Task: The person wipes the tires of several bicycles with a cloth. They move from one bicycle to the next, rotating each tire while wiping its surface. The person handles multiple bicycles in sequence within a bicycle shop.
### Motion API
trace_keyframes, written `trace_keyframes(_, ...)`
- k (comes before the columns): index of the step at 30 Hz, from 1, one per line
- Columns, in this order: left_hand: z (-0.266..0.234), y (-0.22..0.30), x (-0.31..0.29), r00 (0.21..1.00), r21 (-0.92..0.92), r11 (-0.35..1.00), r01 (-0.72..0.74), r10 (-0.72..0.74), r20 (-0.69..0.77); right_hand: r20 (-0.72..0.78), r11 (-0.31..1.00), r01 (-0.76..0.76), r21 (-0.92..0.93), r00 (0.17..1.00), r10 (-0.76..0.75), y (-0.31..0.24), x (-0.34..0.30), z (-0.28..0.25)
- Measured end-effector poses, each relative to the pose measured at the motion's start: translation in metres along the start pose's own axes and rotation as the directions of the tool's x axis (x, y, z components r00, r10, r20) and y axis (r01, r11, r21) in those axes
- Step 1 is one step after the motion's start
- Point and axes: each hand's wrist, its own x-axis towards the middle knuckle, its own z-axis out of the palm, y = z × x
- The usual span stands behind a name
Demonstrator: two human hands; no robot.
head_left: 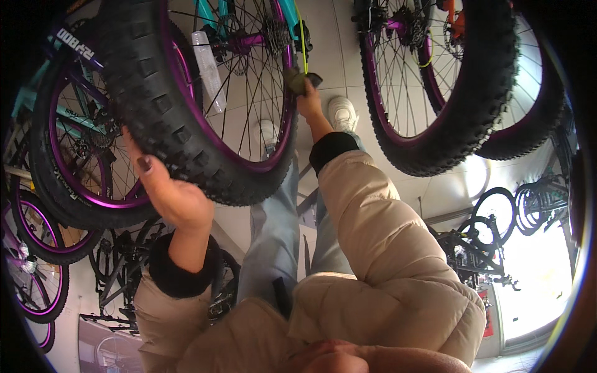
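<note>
A fat knobby black tyre [140, 118] on a purple-rimmed bicycle wheel [233, 158] hangs in front of me, with dark spokes and a white reflector [208, 71] among them. My left hand [177, 196] lies along the outer left side of this tyre, its thumb out and its fingers stretched, partly hidden by the tread. At the right edge of the same wheel, my right hand [310, 104] is closed on a dark olive cloth [298, 82] held against the rim side. The fingertips there are partly hidden by the cloth.
Another fat-tyred bicycle wheel [429, 143] stands close on the right. To the left are more purple-rimmed wheels [65, 186]. Several dark bicycles [491, 230] line the far right, by a bright opening [535, 286]. A yellow-green cable [303, 37] runs down near my right hand.
</note>
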Motion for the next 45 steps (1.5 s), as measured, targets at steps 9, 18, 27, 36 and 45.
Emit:
trace_keyframes(9, 0.005, 0.02, 0.004, 0.717, -0.605, 0.545, 0.58, -0.695, 0.061, 0.205, 0.992, -0.125, -0.021, 0.971, 0.126, -0.069, -0.149, -0.035)
trace_keyframes(18, 0.012, 0.028, 0.018, 0.704, -0.753, 0.373, 0.543, -0.691, 0.165, 0.169, 0.747, 0.153, 0.647, 0.927, -0.336, -0.258, -0.199, -0.127)
trace_keyframes(27, 0.007, 0.028, 0.024, 0.796, -0.47, 0.693, 0.547, -0.604, 0.036, -0.058, 0.5, 0.295, 0.814, 0.898, -0.435, -0.427, -0.022, -0.136)
trace_keyframes(36, 0.004, 0.032, 0.016, 0.78, -0.495, 0.659, 0.566, -0.622, 0.064, 0.372, 0.949, -0.011, 0.314, 0.922, -0.112, -0.212, -0.226, -0.129)
trace_keyframes(45, 0.008, 0.032, 0.018, 0.769, -0.558, 0.618, 0.554, -0.636, 0.059, 0.321, 0.771, -0.336, 0.541, 0.93, 0.18, -0.277, -0.208, -0.14)
